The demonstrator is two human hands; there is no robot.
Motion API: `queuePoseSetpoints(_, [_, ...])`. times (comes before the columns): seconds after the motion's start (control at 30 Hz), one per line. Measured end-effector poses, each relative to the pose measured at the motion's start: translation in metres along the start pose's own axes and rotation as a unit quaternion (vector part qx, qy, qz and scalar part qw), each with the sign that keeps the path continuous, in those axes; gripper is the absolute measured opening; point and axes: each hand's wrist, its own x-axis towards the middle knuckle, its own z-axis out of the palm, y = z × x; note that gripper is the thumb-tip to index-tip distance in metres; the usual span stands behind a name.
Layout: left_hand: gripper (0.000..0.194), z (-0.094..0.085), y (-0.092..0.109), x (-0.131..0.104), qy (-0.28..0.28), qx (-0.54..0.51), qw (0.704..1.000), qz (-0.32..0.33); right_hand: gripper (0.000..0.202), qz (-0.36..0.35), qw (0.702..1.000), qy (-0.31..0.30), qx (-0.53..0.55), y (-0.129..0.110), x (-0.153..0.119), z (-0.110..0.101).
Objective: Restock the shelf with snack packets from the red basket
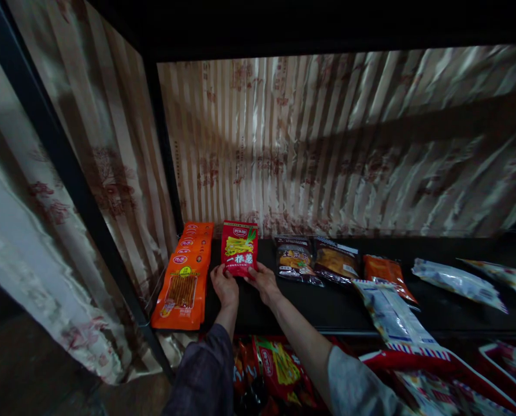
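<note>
A red snack packet (240, 248) with a picture of yellow sticks and green leaves is near the back of the black shelf. My left hand (225, 287) grips its lower left corner. At the lower right corner, my right hand (264, 283) is closed on the packet with the thumb across its front. Just left of it, orange snack packets (182, 289) overlap in a row running toward the back. A dark packet of potato chips (296, 260) lies to the right of the red one.
Farther right on the shelf (327, 312) are a brown packet (336, 260), an orange-red packet (388, 277) and several white ones. Below the front edge, more red packets (279, 370) show. A black post (62, 162) and curtain stand left; striped curtain (284, 144) hangs behind.
</note>
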Motion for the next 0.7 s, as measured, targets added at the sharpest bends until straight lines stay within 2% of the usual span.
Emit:
queuePoseSetpoints(0.13, [0.028, 0.007, -0.006, 0.006, -0.004, 0.09, 0.995, 0.039, 0.029, -0.008, 1.0, -0.012, -0.011, 0.001, 0.012, 0.005])
queuePoseSetpoints(0.33, [0.033, 0.014, -0.023, 0.016, 0.016, 0.203, 0.972, 0.116, 0.028, -0.014, 0.999, 0.0, -0.031, 0.002, 0.022, 0.016])
queuePoseSetpoints(0.53, [0.036, 0.019, -0.028, 0.023, 0.027, 0.236, 0.962, 0.136, 0.024, -0.036, 0.998, -0.001, -0.056, 0.009, 0.033, 0.021])
queuePoseSetpoints(0.7, [0.038, 0.021, -0.029, 0.025, 0.034, 0.236, 0.961, 0.139, 0.023, -0.054, 0.991, 0.033, -0.114, 0.014, 0.04, 0.024])
